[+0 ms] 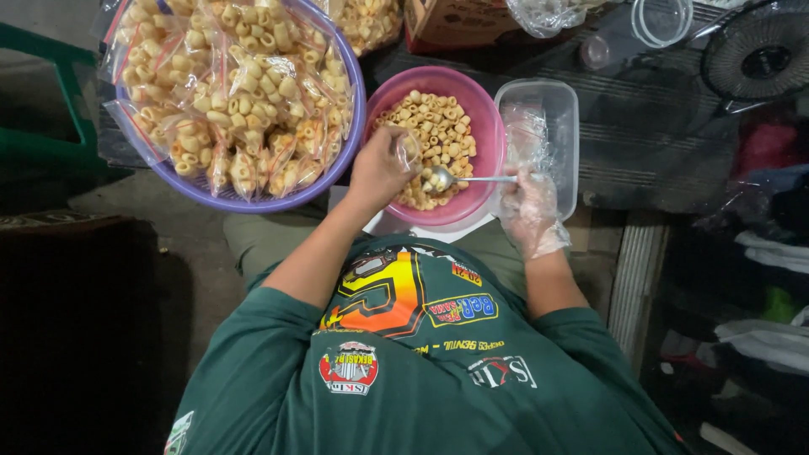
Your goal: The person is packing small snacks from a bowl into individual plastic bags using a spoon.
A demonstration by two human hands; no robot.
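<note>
Left hand [379,168] pinching small clear bag [409,152]; gloved right hand [529,211] closed on spoon [459,179], both over pink bowl [489,126] of macaroni snacks [434,126].

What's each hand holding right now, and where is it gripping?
Left hand pinches a small clear plastic bag at its mouth; gloved right hand grips the metal spoon by its handle end.

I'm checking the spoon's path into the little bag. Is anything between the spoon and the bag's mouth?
Nothing visible is. The spoon, held in the gloved right hand, sits over the pink bowl just beside the small clear bag in the left hand; only loose snack pieces lie beneath.
</note>
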